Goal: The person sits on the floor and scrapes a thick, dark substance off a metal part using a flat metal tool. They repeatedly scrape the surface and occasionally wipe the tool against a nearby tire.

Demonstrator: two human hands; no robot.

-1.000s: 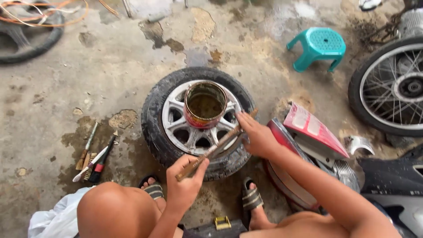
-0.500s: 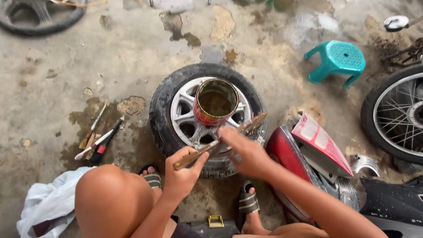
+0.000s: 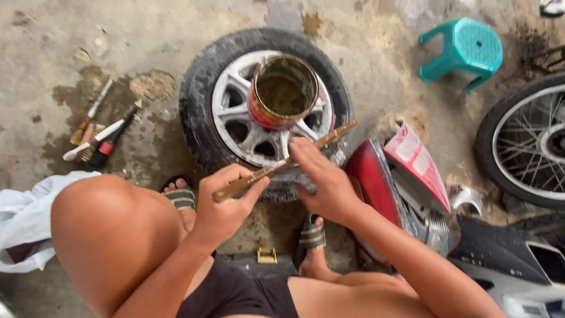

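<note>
My left hand [image 3: 226,203] grips the near end of a long, thin brown stick [image 3: 276,168] that slants up to the right. My right hand [image 3: 321,176] lies over the stick's middle, fingers flat along it. Behind both hands a black tyre on a silver spoked rim [image 3: 235,126] lies flat on the concrete. A round red tin [image 3: 282,91], its open top rusty and stained inside, rests on the rim's hub.
Several brushes and small tools [image 3: 97,129] lie on a stained patch at left. A white cloth [image 3: 26,215] sits beside my left knee. Red scooter body panels [image 3: 406,171] lie right, with a teal plastic stool [image 3: 462,50] and a spoked wheel [image 3: 527,141] beyond.
My right hand has slid from the stick's far end down to its middle. The view has shifted, so the tyre and tin sit higher and closer.
</note>
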